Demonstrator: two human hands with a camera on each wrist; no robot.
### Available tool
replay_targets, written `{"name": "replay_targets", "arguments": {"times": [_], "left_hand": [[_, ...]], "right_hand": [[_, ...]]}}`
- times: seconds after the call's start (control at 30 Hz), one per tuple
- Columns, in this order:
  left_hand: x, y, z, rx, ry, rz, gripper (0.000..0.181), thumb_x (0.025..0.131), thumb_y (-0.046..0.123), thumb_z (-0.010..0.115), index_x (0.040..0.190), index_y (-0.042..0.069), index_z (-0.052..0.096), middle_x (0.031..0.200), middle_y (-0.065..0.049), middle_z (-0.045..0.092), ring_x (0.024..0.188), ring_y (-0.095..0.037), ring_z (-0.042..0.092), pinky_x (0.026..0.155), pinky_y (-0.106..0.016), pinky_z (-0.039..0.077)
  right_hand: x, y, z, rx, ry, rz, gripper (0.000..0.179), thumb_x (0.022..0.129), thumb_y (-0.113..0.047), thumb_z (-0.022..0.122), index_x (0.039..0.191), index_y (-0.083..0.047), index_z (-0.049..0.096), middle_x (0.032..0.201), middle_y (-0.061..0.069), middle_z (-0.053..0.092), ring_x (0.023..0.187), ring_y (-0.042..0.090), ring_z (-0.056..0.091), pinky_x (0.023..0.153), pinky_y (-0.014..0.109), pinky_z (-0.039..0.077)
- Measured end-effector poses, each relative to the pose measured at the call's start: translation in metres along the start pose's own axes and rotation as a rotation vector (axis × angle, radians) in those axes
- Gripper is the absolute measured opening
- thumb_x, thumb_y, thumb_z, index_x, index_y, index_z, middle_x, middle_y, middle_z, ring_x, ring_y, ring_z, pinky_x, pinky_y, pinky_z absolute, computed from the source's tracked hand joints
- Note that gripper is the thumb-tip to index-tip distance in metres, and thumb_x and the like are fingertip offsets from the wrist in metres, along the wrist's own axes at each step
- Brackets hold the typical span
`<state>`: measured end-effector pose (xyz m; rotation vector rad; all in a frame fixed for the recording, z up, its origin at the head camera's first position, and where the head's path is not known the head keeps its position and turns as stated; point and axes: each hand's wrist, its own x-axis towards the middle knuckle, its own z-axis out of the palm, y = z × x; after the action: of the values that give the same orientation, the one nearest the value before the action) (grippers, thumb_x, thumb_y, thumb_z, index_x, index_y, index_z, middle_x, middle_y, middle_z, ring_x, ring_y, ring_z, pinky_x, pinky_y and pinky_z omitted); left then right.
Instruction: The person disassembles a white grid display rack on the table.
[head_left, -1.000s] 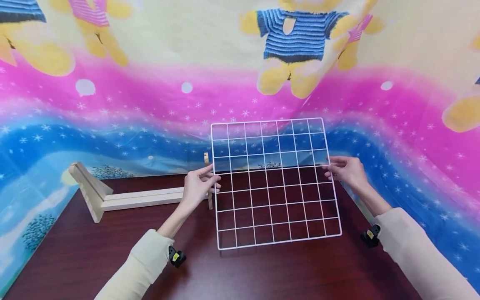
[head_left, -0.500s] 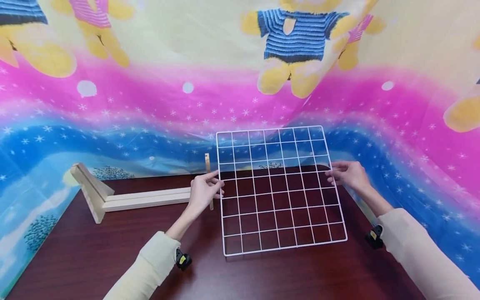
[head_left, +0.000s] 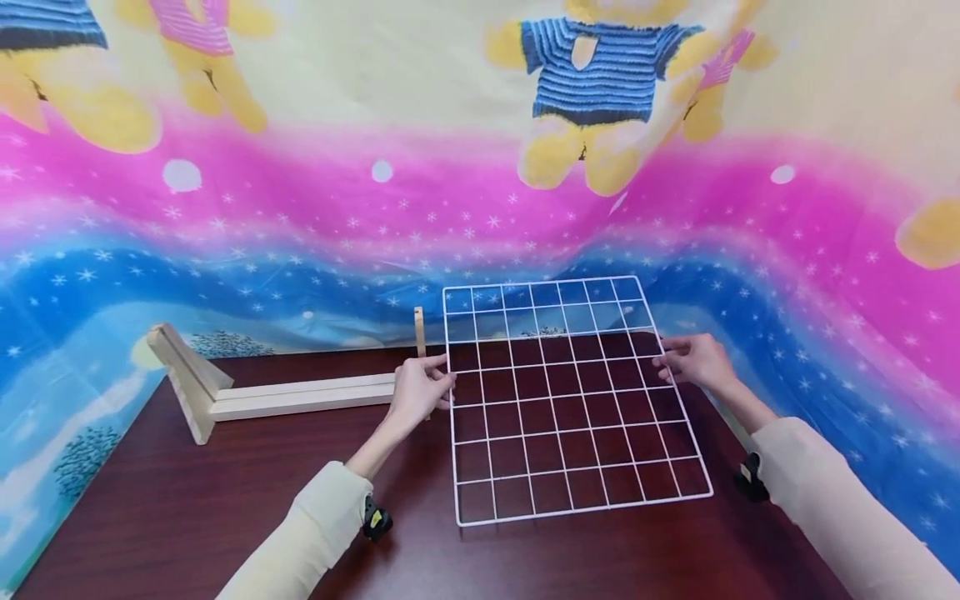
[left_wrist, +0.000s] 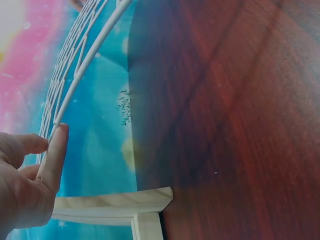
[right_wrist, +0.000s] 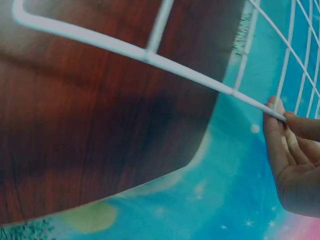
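A white wire grid panel [head_left: 585, 509] is held up at a tilt over the table, its far edge higher than its near edge. My left hand [head_left: 418, 390] pinches its left side bar between thumb and fingers. On the opposite side, my right hand [head_left: 699, 362] pinches the right bar at about the same height. The left wrist view has the fingers [left_wrist: 56, 155] against the panel's rim [left_wrist: 95, 47]. In the right wrist view, thumb and fingertips meet on the outer bar [right_wrist: 195, 78].
A pale wooden stand lies behind and left of the panel: a long rail [head_left: 300, 398], a slanted end piece [head_left: 183, 387] and an upright slat [head_left: 420, 329] partly behind my left hand. The dark red-brown table [head_left: 225, 508] backs onto a printed bear curtain [head_left: 337, 242].
The panel has come down and nearer, tipping flatter, with its near edge lower in the head view. Both hands have moved with it, slightly down; the left also shifts right.
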<state>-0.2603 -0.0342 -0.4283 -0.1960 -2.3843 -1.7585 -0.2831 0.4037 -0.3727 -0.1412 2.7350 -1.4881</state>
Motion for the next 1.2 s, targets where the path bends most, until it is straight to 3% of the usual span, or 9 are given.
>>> {"name": "replay_targets", "arguments": {"times": [0.2,0.33,0.57,0.8,1.1,1.2], "left_hand": [[-0.007,-0.007,0.012,0.018,-0.049,-0.003,0.036,0.087,-0.002,0.066,0.122,-0.010,0.060,0.064,-0.014,0.065,0.042,-0.017,0.061,0.045,-0.039,0.057],[-0.008,-0.012,0.016,0.039,-0.069,0.000,0.036,0.088,-0.003,0.064,0.123,-0.012,0.059,0.062,-0.013,0.064,0.042,-0.020,0.062,0.044,-0.038,0.057],[-0.003,-0.016,0.016,0.086,-0.100,0.009,0.037,0.086,-0.005,0.062,0.121,-0.016,0.057,0.062,-0.015,0.065,0.040,-0.021,0.062,0.044,-0.039,0.056],[-0.003,-0.024,0.016,0.179,-0.149,-0.043,0.038,0.086,-0.005,0.061,0.121,-0.018,0.056,0.058,-0.010,0.064,0.039,-0.018,0.061,0.041,-0.031,0.055],[0.004,-0.032,0.020,0.297,-0.164,-0.048,0.036,0.087,-0.004,0.061,0.121,-0.016,0.057,0.050,-0.007,0.061,0.038,-0.016,0.060,0.041,-0.026,0.054],[0.005,-0.031,0.024,0.360,-0.168,-0.051,0.018,0.088,-0.004,0.061,0.102,-0.014,0.064,0.046,-0.006,0.058,0.037,-0.017,0.060,0.043,-0.025,0.054]], "right_hand": [[-0.002,0.021,0.007,-0.231,0.064,-0.057,0.033,0.093,0.006,0.050,0.122,0.023,0.050,0.084,0.024,0.070,0.061,0.024,0.070,0.055,0.034,0.059],[0.001,0.031,0.012,-0.315,0.061,-0.086,0.032,0.091,0.009,0.048,0.119,0.024,0.051,0.081,0.025,0.069,0.060,0.029,0.069,0.050,0.028,0.057],[0.010,0.042,0.021,-0.285,0.011,-0.043,0.034,0.087,0.016,0.044,0.118,0.028,0.048,0.074,0.024,0.068,0.059,0.032,0.067,0.049,0.032,0.058],[0.016,0.052,0.034,-0.257,-0.036,0.015,0.036,0.083,0.017,0.040,0.116,0.029,0.048,0.072,0.026,0.066,0.056,0.029,0.067,0.050,0.033,0.058],[0.028,0.066,0.042,-0.316,-0.024,0.037,0.037,0.080,0.016,0.041,0.113,0.024,0.055,0.067,0.018,0.066,0.053,0.026,0.066,0.048,0.029,0.057],[0.030,0.068,0.044,-0.361,-0.012,0.047,0.036,0.080,0.015,0.046,0.113,0.021,0.058,0.067,0.015,0.067,0.053,0.023,0.066,0.048,0.027,0.056]]}}
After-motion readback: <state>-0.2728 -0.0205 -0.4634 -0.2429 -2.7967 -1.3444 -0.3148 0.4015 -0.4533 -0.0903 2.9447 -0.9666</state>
